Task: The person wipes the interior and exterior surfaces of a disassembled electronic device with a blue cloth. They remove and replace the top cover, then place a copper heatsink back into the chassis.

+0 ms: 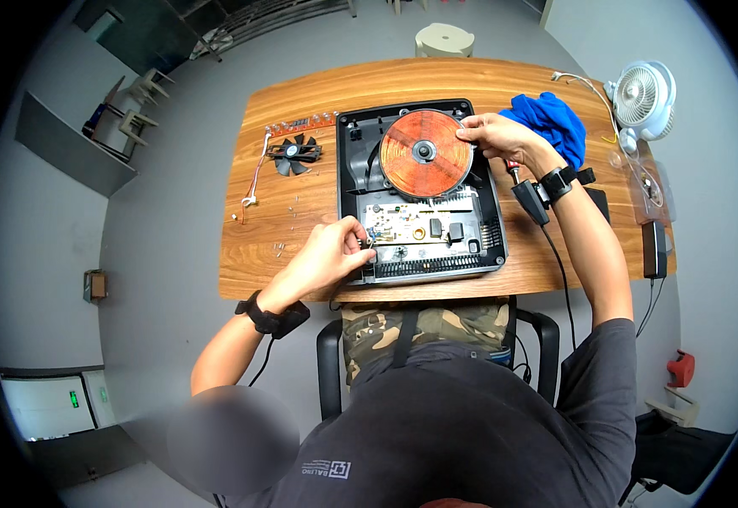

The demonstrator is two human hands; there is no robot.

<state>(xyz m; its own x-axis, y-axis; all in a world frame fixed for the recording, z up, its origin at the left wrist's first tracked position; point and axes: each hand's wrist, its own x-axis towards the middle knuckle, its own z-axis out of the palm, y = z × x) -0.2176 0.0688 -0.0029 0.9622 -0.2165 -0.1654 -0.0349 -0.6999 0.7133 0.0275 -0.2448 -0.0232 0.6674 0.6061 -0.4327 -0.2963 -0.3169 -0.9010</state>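
Observation:
The open black housing of an induction cooker lies on the wooden table before me. My right hand grips the right rim of its round copper coil, thumb on top. Whether the coil is raised off the housing cannot be told. Below the coil sits a pale circuit board with electronic components. At the housing's lower left corner, my left hand pinches a small dark part beside the board's wires; the fingers partly hide it.
Left of the housing lie a black cooling fan, an LED strip board with wires, and several loose screws. A blue cloth, a red-handled screwdriver and a white desk fan are on the right. Wrist cables hang near both arms.

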